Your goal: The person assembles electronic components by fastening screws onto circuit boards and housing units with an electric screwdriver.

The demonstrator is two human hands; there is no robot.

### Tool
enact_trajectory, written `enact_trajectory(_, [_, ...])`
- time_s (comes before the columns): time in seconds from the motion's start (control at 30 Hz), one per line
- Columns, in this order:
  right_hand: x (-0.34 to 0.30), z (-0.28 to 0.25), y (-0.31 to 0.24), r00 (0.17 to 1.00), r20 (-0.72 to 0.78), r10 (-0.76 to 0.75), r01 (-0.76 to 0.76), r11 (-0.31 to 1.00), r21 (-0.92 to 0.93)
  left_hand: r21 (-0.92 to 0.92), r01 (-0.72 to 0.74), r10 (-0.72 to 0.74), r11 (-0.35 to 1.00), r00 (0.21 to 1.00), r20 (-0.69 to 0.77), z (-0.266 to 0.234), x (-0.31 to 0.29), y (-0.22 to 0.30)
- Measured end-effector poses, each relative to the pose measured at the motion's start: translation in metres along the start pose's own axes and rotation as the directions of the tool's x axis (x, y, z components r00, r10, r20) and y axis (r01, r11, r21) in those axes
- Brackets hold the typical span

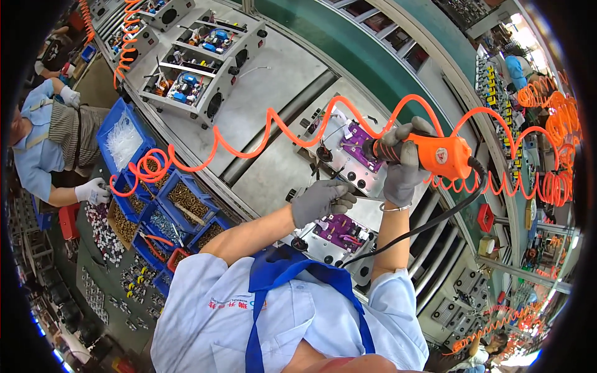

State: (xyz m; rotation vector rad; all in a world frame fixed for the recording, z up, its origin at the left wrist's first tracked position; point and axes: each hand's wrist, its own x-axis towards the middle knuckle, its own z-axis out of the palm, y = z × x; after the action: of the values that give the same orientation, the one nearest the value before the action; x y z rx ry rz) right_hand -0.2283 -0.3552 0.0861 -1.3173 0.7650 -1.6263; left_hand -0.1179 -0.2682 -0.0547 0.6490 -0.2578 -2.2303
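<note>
My right hand [403, 174], in a grey glove, is wrapped round an orange electric screwdriver [443, 156] with a black nose and a black cable. The nose lies over a purple circuit board [359, 147] on a metal panel. My left hand [320, 204], also gloved in grey, is closed with its fingertips pinched together; what they hold, if anything, is too small to name. Its fingers are above the gap between that panel and a nearer one, which carries a second purple board [339, 233]. The screwdriver's tip is hidden against the board.
An orange coiled hose [270, 121] stretches across the work area. Blue bins [180, 202] of screws and small parts stand at left, beside a bin of white ties [124, 142]. Metal housings [217, 46] with electronics sit farther along the line. A co-worker [46, 140] in white gloves works at far left.
</note>
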Motion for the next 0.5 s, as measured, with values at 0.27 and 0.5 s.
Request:
enact_trajectory(0.27, [0.017,0.003,0.001,0.997,0.026,0.077,-0.077,0.997,-0.013,0.026,0.008,-0.008,1.000,1.000,-0.019,-0.002,0.001,-0.001])
enact_trajectory(0.5, [0.046,0.019,0.007,0.975,0.085,0.204,-0.195,0.976,-0.096,0.081,-0.017,0.019,0.997,1.000,-0.021,0.001,-0.003,0.000])
